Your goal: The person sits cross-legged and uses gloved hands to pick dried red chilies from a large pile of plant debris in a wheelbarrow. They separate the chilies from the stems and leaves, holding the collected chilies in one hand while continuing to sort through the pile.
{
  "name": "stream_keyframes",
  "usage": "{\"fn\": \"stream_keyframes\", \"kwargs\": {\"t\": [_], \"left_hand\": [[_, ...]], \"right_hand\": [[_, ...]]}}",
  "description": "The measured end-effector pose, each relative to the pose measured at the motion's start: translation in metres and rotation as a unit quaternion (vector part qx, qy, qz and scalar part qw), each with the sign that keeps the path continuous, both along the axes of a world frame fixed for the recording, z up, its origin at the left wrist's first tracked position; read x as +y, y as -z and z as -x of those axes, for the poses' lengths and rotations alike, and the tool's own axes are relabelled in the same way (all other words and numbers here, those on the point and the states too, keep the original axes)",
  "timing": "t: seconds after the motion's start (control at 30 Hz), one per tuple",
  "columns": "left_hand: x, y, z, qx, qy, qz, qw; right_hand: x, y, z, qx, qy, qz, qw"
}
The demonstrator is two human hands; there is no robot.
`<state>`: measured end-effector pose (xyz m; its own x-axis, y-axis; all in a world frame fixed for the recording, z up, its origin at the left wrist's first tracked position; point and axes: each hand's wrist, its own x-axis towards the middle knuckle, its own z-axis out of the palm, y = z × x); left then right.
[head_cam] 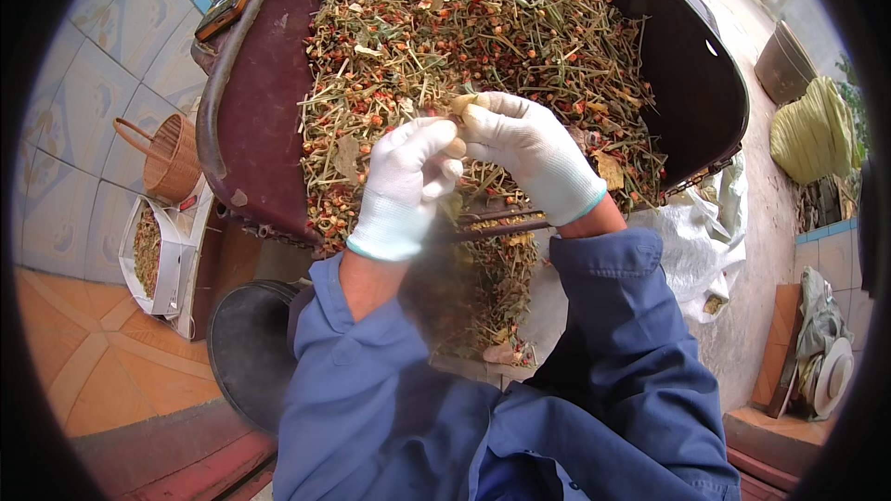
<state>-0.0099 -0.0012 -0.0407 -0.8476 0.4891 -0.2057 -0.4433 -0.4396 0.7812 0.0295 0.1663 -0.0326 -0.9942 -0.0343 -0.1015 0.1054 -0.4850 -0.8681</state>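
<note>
Both hands wear white knit gloves with coated, yellowed fingertips. My left hand [411, 181] and my right hand [532, 149] meet fingertip to fingertip above a heap of dried stems and small red-orange fruits [431, 49]. Something small, with a bit of red, seems pinched between the fingers; what it is stays hidden by the fingertips. The heap lies in a dark maroon vehicle bed or large tub [268, 83]. Below my hands, metal bars [501, 228] cross in front, and more dried plant matter [511, 292] lies lower down.
At left are a wicker basket [170, 156], a white box [174, 264] of plant pieces and a black bucket [250, 355]. An orange-and-black device [230, 3] rests on the rim. To the right are a white woven sack [696, 243], a yellow-green bundle [814, 132] and a brown bin [785, 62].
</note>
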Motion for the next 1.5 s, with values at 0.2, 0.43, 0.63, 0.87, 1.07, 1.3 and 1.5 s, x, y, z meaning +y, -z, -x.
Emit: {"fn": "stream_keyframes", "kwargs": {"t": [0.2, 0.43, 0.63, 0.87, 1.07, 1.3, 1.5], "left_hand": [[-0.002, 0.008, 0.005, -0.033, 0.008, -0.053, 0.998], [-0.001, -0.004, 0.004, -0.054, 0.006, -0.022, 0.998], [-0.002, 0.003, 0.007, 0.008, 0.025, 0.026, 0.999], [0.002, -0.004, 0.000, 0.067, 0.002, 0.097, 0.993], [0.002, -0.006, -0.005, 0.058, -0.016, 0.059, 0.996], [-0.003, 0.011, 0.010, -0.100, 0.038, -0.194, 0.975], [-0.016, -0.003, 0.019, -0.097, 0.049, -0.287, 0.952]], "right_hand": [[-0.001, 0.016, 0.006, 0.011, -0.027, 0.127, 0.991], [-0.002, -0.001, 0.002, 0.074, 0.069, -0.140, 0.985], [-0.003, -0.002, 0.002, 0.116, 0.095, -0.223, 0.963], [-0.004, -0.003, -0.002, 0.115, 0.097, -0.245, 0.958], [-0.001, 0.003, -0.003, 0.043, 0.042, -0.087, 0.994], [0.003, 0.007, 0.002, 0.035, 0.030, 0.031, 0.998], [0.025, 0.005, -0.002, 0.141, 0.159, -0.578, 0.788]]}}
